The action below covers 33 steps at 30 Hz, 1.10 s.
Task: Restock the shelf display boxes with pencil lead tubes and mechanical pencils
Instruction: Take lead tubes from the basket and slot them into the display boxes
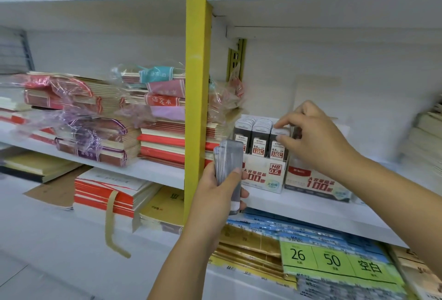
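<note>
Grey translucent pencil lead tubes point(228, 163), a small upright stack, are clenched in the left-hand grip point(222, 187), thumb across the front and fingers curled round from behind, just in front of the yellow shelf post point(197, 84); the right-hand grip point(315, 141) reaches to the open display box point(263, 176) on the white shelf point(311, 206), which holds three rows of upright tubes with 0.5 and 100 on their labels; its forefinger and thumb pinch the top of the front tube point(277, 150) in the right-hand row; a second display box point(315, 186) stands just beside the first, on its right, partly hidden by the wrist; plastic-wrapped notebook stacks point(95, 118) lie on the shelf left of the post; below, a green card point(334, 261) marked 26 and 50 lies on blue packets point(287, 225).
</note>
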Each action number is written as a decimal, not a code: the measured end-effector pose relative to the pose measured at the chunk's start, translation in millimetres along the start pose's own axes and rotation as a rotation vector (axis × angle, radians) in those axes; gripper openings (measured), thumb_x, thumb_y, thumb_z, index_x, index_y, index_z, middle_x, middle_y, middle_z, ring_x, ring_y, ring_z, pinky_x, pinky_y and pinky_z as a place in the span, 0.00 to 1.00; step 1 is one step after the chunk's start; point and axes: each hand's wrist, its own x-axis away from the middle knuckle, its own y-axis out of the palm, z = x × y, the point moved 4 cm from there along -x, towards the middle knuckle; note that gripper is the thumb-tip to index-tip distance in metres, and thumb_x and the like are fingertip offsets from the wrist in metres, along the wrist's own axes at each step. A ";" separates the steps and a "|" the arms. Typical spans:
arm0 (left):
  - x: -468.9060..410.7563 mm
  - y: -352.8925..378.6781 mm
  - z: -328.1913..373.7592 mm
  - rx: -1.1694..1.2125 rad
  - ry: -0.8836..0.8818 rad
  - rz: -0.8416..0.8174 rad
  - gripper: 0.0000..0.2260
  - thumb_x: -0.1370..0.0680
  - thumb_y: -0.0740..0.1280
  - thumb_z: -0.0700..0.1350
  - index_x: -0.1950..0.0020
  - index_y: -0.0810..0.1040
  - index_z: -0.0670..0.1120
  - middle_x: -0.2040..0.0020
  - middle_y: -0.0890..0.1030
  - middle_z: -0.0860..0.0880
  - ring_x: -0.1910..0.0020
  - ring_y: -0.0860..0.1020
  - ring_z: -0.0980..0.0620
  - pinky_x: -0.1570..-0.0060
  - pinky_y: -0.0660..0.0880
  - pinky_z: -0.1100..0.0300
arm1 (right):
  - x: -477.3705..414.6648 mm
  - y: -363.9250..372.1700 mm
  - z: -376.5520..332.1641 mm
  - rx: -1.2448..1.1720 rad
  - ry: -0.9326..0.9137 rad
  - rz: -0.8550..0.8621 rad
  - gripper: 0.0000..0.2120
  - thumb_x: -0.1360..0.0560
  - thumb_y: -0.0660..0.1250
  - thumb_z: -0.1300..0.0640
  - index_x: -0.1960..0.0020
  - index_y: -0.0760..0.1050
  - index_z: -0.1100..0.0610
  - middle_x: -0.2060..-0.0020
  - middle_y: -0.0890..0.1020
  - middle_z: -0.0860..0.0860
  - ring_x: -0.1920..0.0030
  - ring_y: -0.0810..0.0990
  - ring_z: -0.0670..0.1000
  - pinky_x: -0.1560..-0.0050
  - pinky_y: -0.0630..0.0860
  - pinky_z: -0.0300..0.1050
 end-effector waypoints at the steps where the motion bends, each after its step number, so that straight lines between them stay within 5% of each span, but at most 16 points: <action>1: 1.3 -0.3 1.8 -0.007 0.004 -0.012 0.06 0.19 0.68 0.49 0.43 0.78 0.55 0.58 0.85 0.56 0.65 0.82 0.59 0.65 0.79 0.63 | -0.3 1.2 0.3 0.029 0.009 0.019 0.09 0.26 0.71 0.52 0.46 0.79 0.47 0.56 0.68 0.41 0.54 0.71 0.46 0.54 0.72 0.42; 6: 8.1 1.7 8.2 -0.035 0.025 -0.075 0.08 0.20 0.69 0.50 0.42 0.78 0.57 0.55 0.86 0.55 0.62 0.83 0.58 0.63 0.79 0.64 | 10.8 -0.1 -3.1 0.069 0.009 0.074 0.15 0.23 0.68 0.53 0.37 0.78 0.50 0.53 0.69 0.47 0.52 0.69 0.47 0.51 0.70 0.41; 10: 13.1 7.9 12.6 -0.061 0.049 -0.169 0.10 0.21 0.71 0.50 0.41 0.78 0.57 0.53 0.86 0.52 0.62 0.82 0.56 0.64 0.78 0.63 | 33.0 -1.3 -20.4 -0.285 -0.002 0.080 0.14 0.24 0.66 0.50 0.39 0.76 0.43 0.59 0.75 0.41 0.60 0.74 0.39 0.59 0.69 0.28; 14: 18.5 13.0 13.1 -0.110 0.070 -0.242 0.10 0.21 0.71 0.49 0.40 0.78 0.57 0.52 0.84 0.47 0.63 0.81 0.54 0.64 0.77 0.61 | 48.5 16.4 -28.2 -0.755 0.149 -0.148 0.12 0.25 0.70 0.55 0.44 0.78 0.43 0.62 0.81 0.42 0.70 0.80 0.46 0.69 0.75 0.38; 17: 23.2 12.6 11.9 -0.144 0.033 -0.262 0.09 0.21 0.69 0.55 0.41 0.78 0.58 0.53 0.85 0.50 0.63 0.80 0.55 0.66 0.76 0.62 | 59.2 17.1 -25.5 -0.920 0.191 -0.122 0.12 0.25 0.69 0.65 0.47 0.80 0.51 0.65 0.82 0.46 0.68 0.82 0.51 0.67 0.79 0.42; 20: 26.7 8.9 10.6 -0.145 -0.039 -0.284 0.15 0.25 0.66 0.64 0.42 0.78 0.60 0.53 0.86 0.52 0.67 0.78 0.55 0.68 0.74 0.61 | 68.2 12.8 -15.8 -1.019 0.240 -0.098 0.11 0.26 0.70 0.65 0.47 0.78 0.53 0.60 0.84 0.48 0.64 0.84 0.54 0.62 0.80 0.42; 24: 30.4 0.3 7.8 -0.129 -0.071 -0.290 0.18 0.29 0.74 0.63 0.43 0.79 0.59 0.58 0.83 0.49 0.67 0.74 0.52 0.67 0.71 0.58 | 77.6 11.3 -6.7 -1.050 0.312 -0.080 0.12 0.32 0.74 0.54 0.53 0.76 0.57 0.58 0.85 0.54 0.59 0.85 0.55 0.59 0.81 0.42; 29: 30.9 -12.8 6.8 -0.034 -0.096 -0.210 0.24 0.32 0.79 0.50 0.37 0.79 0.53 0.63 0.79 0.48 0.69 0.74 0.55 0.70 0.72 0.62 | 92.0 16.5 -5.6 -0.931 0.337 -0.166 0.17 0.30 0.73 0.68 0.49 0.76 0.49 0.52 0.83 0.41 0.48 0.82 0.43 0.50 0.80 0.42; 33: 33.7 -15.6 10.5 -0.078 -0.064 -0.193 0.15 0.25 0.74 0.45 0.39 0.78 0.54 0.66 0.78 0.49 0.71 0.73 0.54 0.72 0.71 0.63 | 95.6 18.3 -16.1 -0.877 0.290 -0.282 0.21 0.29 0.71 0.70 0.45 0.77 0.46 0.52 0.82 0.39 0.51 0.84 0.45 0.58 0.81 0.39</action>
